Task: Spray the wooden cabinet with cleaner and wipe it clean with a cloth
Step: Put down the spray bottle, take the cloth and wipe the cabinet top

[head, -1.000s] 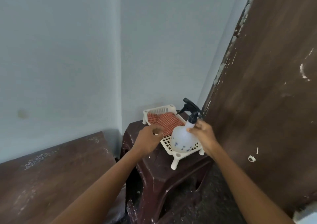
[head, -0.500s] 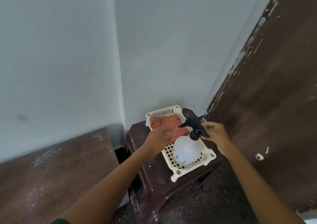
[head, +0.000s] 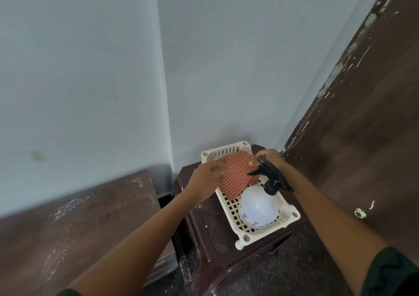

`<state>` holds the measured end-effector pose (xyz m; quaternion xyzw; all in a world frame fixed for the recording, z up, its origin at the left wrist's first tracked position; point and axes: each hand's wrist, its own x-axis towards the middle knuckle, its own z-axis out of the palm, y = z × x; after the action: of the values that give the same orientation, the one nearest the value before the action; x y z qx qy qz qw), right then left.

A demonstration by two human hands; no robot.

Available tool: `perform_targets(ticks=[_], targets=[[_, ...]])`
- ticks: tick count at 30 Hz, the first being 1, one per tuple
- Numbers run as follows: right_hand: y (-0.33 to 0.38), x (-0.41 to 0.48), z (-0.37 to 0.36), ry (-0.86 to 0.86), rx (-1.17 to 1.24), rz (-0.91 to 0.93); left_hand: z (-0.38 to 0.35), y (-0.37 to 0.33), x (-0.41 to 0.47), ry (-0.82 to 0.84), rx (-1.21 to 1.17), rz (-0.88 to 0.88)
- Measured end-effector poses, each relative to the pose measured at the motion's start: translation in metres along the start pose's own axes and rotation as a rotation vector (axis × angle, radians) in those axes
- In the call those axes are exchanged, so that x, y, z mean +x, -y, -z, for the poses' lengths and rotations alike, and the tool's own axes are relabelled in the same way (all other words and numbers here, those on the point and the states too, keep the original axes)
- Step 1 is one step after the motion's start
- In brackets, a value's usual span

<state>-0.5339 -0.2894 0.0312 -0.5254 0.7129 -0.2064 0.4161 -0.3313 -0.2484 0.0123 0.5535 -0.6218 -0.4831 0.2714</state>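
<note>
Cloth (head: pixel 238 178) lies lengthwise in the basket (head: pixel 226 152), between the hands: left hand (head: pixel 207 176) grips its left edge, right hand (head: pixel 268 157) pinches its right, both equally near.

orange-red checked cloth (head: pixel 235 177), cream basket (head: pixel 260 233), translucent white bottle (head: pixel 258 207) with black sprayer (head: pixel 273 177), dark brown stool (head: pixel 204 230)

Basket (head: pixel 267 232) on stool (head: pixel 204 232) set into room corner, wall (head: pixel 238 68) close behind, cabinet (head: pixel 362 148) face just beside on right, spray bottle (head: pixel 258 207) filling basket's near end, its trigger overhanging cloth (head: pixel 235 177), free approach from above, bare stool top open along basket's left.
</note>
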Motion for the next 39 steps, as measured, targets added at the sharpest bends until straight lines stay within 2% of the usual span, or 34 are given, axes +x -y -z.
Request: perform_targets(ticks=[5, 11, 17, 20, 22, 24, 29, 31, 34, 36, 39], targets=[[0.026, 0.006, 0.037, 0.036, 0.149, 0.018, 0.025, -0.009, -0.007, -0.087, -0.022, 0.003], [0.105, -0.019, 0.051, 0.106, 0.233, 0.216, 0.071, -0.040, -0.023, -0.142, -0.017, -0.083], [0.195, -0.078, 0.001, 0.310, 0.491, 0.367, 0.156, -0.074, -0.073, -0.312, -0.127, -0.101], [0.210, -0.103, -0.057, 0.392, 0.704, 0.309, 0.196, -0.055, -0.105, -0.246, -0.232, 0.037], [0.210, -0.118, -0.103, 0.449, 0.860, 0.207, 0.219, -0.027, -0.128, -0.138, -0.400, 0.160], [0.205, -0.131, -0.149, 0.511, 0.983, 0.066, 0.235, 0.005, -0.153, -0.083, -0.603, 0.202], [0.182, -0.154, -0.252, 0.568, 1.141, -0.204, 0.262, 0.082, -0.193, -0.205, -0.748, 0.254], [0.174, -0.160, -0.285, 0.556, 1.205, -0.270, 0.269, 0.107, -0.202, -0.227, -0.731, 0.285], [0.159, -0.168, -0.329, 0.546, 1.288, -0.307, 0.271, 0.138, -0.211, -0.300, -0.577, 0.328], [0.148, -0.174, -0.362, 0.575, 1.355, -0.325, 0.273, 0.158, -0.212, -0.370, -0.501, 0.348], [0.134, -0.190, -0.409, 0.653, 1.493, -0.349, 0.272, 0.189, -0.213, -0.362, -0.502, 0.391]])
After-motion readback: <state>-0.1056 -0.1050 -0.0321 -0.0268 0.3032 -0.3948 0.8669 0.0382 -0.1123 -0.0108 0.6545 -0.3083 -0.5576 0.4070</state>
